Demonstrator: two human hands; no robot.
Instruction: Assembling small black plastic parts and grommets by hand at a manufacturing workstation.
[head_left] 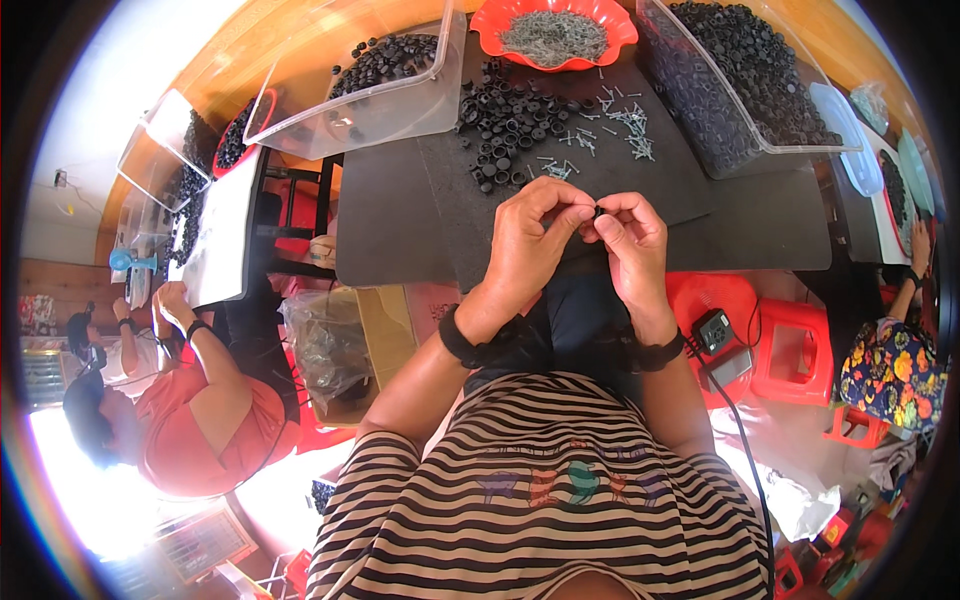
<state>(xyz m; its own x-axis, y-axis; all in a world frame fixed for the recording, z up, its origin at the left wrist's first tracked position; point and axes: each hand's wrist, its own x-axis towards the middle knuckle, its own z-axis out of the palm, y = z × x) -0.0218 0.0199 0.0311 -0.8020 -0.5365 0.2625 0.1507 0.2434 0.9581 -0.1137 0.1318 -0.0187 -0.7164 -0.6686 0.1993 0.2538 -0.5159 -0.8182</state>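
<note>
And there's the little black part (pixel 598 211), up at the fingertips over the dark table (pixel 385 225)! The right hand (pixel 637 245) has it pinched, thumb against finger; the left hand (pixel 535 230) meets it there, thumb and finger closed together (whatever they grip is too tiny to tell). Just beyond, black caps (pixel 510 115) spread beside loose screws (pixel 632 130), a red bowl (pixel 622 32) behind, between two clear bins (pixel 385 122).

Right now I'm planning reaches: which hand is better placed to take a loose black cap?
Probably the left hand: the loose black caps lie mostly ahead of it, while the right hand sits farther across. Both meet at a small black piece.
</note>
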